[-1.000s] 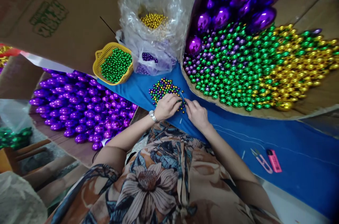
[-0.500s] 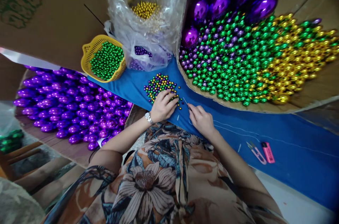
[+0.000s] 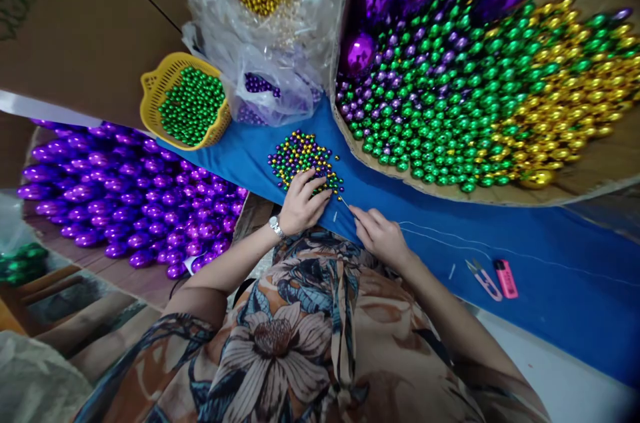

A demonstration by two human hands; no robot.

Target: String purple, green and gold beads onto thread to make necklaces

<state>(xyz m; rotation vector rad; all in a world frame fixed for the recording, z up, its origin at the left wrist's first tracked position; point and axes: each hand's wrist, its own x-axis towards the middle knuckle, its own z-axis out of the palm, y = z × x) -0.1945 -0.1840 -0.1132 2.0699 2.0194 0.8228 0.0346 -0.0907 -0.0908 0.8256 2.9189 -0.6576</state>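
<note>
A small pile of purple, green and gold beads (image 3: pixel 300 153) lies on the blue cloth (image 3: pixel 560 316). My left hand (image 3: pixel 303 204) rests at the pile's near edge, fingers stretched over the beads and slightly apart. Pinched in my right hand (image 3: pixel 381 236) is a thin needle (image 3: pixel 344 200), its tip pointing left at a gold bead by the pile's right edge. Whether the tip is in that bead, I cannot tell. White thread (image 3: pixel 445 250) trails from beside my right hand across the cloth to the right.
Thread snips (image 3: pixel 484 280) lie beside a pink lighter-like block (image 3: pixel 507 278). A yellow basket (image 3: pixel 149 110) holds green beads; plastic bags (image 3: pixel 210 3) hold gold and purple ones. Cardboard boxes with large purple baubles (image 3: pixel 125 200) and mixed beads (image 3: pixel 440 123) flank the cloth.
My right hand has moved left, bringing the needle tip down to the beads at the pile's edge. My left hand stays over the pile. The view has shifted slightly.
</note>
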